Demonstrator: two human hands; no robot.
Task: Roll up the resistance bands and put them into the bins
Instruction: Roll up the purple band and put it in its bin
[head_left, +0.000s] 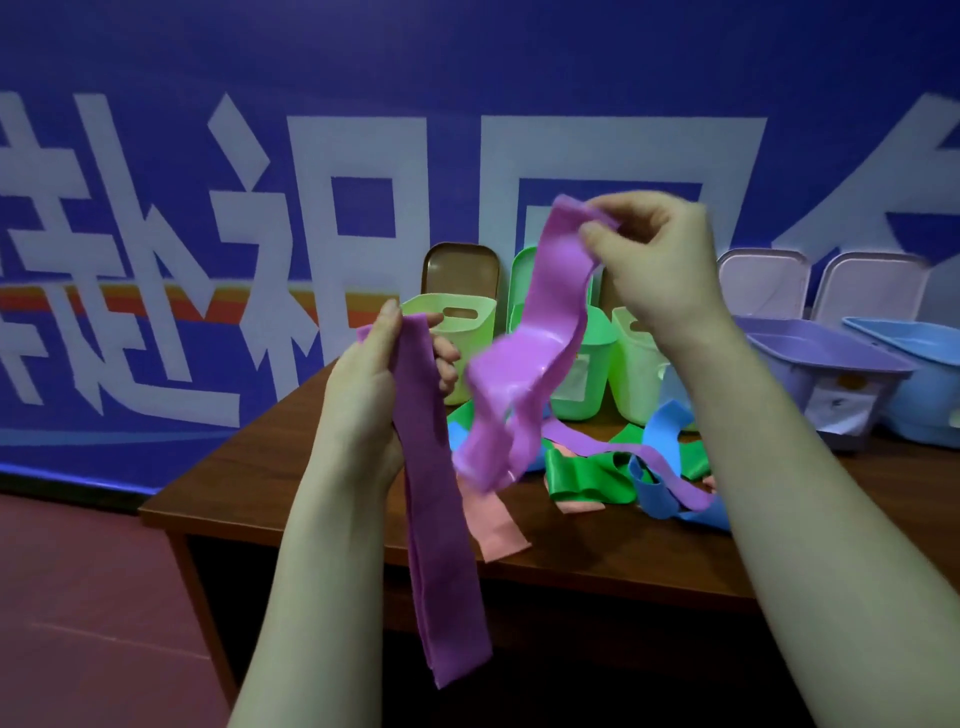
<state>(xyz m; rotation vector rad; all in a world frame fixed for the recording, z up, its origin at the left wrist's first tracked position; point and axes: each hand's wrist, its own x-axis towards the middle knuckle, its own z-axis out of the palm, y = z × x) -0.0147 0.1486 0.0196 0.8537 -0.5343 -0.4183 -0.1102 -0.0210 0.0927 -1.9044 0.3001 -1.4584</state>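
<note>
Both hands hold a long purple resistance band (524, 358) up above the table. My left hand (374, 364) grips one part of it, and from there a folded length hangs straight down past the table's front edge. Higher and to the right, my right hand (654, 260) pinches another part, which droops in a loose, blurred loop between the hands. Green bands (587, 475), blue bands (657, 486), a pink band (496, 525) and another purple band lie tangled on the brown table (270, 467). Light green bins (465, 332) stand behind them.
A purple bin (826, 364) and a blue bin (914, 358) stand at the right with lids propped behind them. A brown lid (460, 273) leans on the blue wall with large white characters. The table's left corner is near; red floor lies below.
</note>
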